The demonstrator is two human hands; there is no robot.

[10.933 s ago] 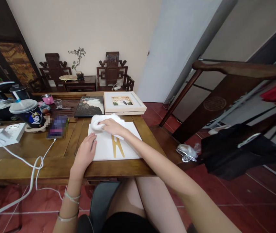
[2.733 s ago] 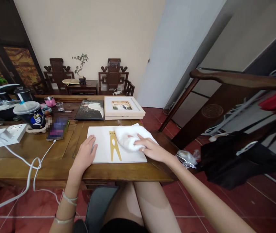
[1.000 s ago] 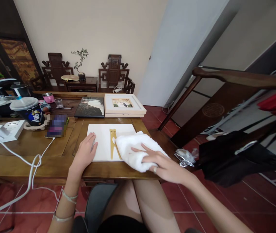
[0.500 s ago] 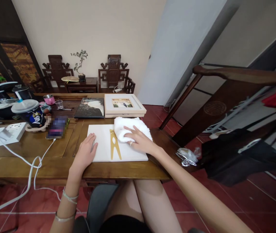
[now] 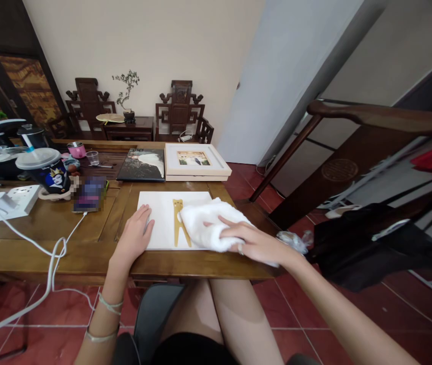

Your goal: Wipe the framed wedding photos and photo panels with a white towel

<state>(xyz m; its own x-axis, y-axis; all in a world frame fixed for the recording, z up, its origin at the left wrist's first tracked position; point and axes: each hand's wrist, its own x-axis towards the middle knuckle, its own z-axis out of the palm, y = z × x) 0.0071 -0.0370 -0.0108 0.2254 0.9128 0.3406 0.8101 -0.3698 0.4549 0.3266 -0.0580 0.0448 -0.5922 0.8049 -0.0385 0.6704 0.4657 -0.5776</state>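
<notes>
A flat white board (image 5: 157, 218) lies near the front edge of the wooden table, with a gold giraffe-like long-legged figure on its face (image 5: 178, 210). My left hand (image 5: 133, 234) rests on the board's left edge, fingers stretched out and holding nothing. In my right hand (image 5: 256, 241) is a fluffy white towel (image 5: 208, 220), gripped at its near right side. The towel covers the board's right part and touches the figure's right side. Part of the towel reaches past the board over the table's front right edge.
Behind the board lie a framed picture (image 5: 219, 165) and a dark photo panel (image 5: 130, 170). A lidded cup (image 5: 44, 170), a blurred phone (image 5: 90, 195), a power strip (image 5: 26, 200) and white cables (image 5: 54, 258) occupy the left. A wooden chair (image 5: 314, 187) stands at the right.
My right hand has drawn the towel toward me and to the right, from the board's far right corner to its near right side. My left hand stays on the board's left edge.
</notes>
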